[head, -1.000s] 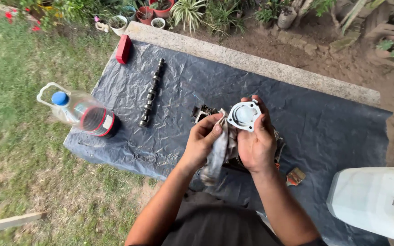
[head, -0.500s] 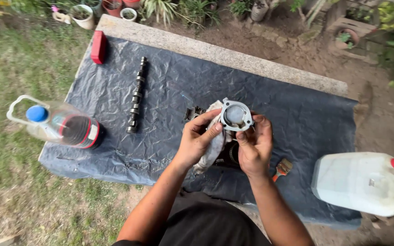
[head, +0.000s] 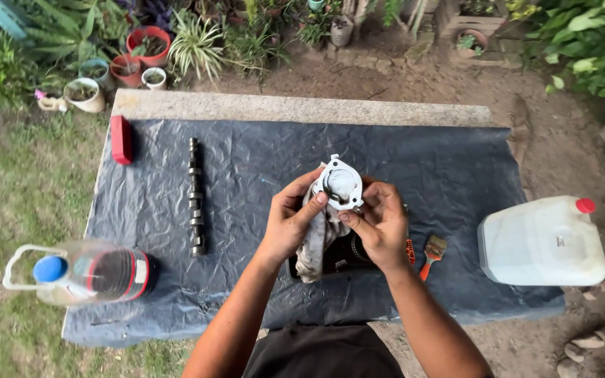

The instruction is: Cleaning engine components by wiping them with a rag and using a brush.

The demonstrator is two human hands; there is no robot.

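Lifted slightly since a second ago, a stiff, weighty-looking metal cover (head: 339, 184) sits clamped at its rim between left hand (head: 290, 222), with rag (head: 314, 241), and right hand (head: 381, 224).

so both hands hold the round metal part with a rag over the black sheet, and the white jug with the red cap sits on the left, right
Not quite: the head view shows the white jug on the right. Both the left hand and right hand hold the round metal part with a rag over the black sheet.

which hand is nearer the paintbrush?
Right. The right hand is just left of the paintbrush, apart from it; the left hand is farther left, beyond the metal part both hold.
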